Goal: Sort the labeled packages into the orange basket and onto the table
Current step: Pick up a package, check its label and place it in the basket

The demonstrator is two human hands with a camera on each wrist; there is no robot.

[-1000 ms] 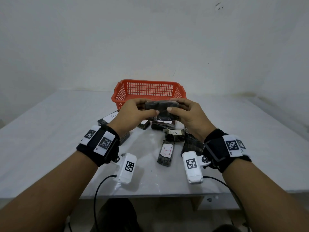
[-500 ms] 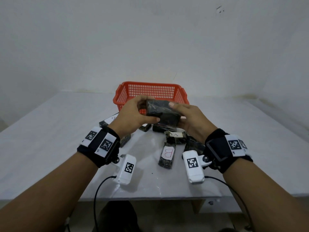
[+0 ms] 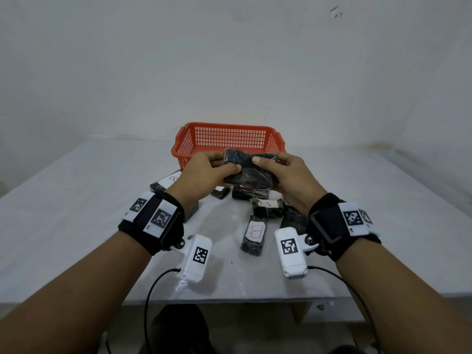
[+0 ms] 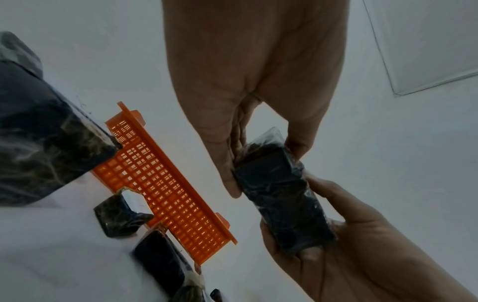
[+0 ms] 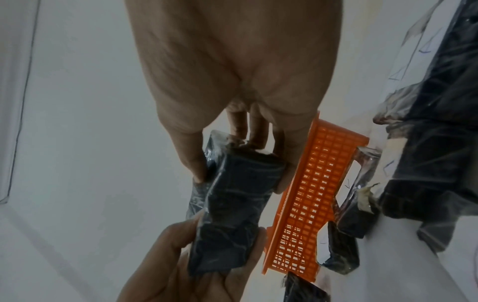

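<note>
Fingers (image 3: 258,159) of both hands clamp the dark wrapped package (image 3: 249,172), left hand (image 3: 208,172) and right hand (image 3: 293,178) at opposite ends, above the surface (image 3: 76,200) before the orange basket (image 3: 227,137), probably turning it to find its label.

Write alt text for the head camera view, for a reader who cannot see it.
Two hands, left hand and right hand, grip a dark wrapped package above a white table. An orange basket stands behind it; more dark packages lie below, one labeled B.
</note>
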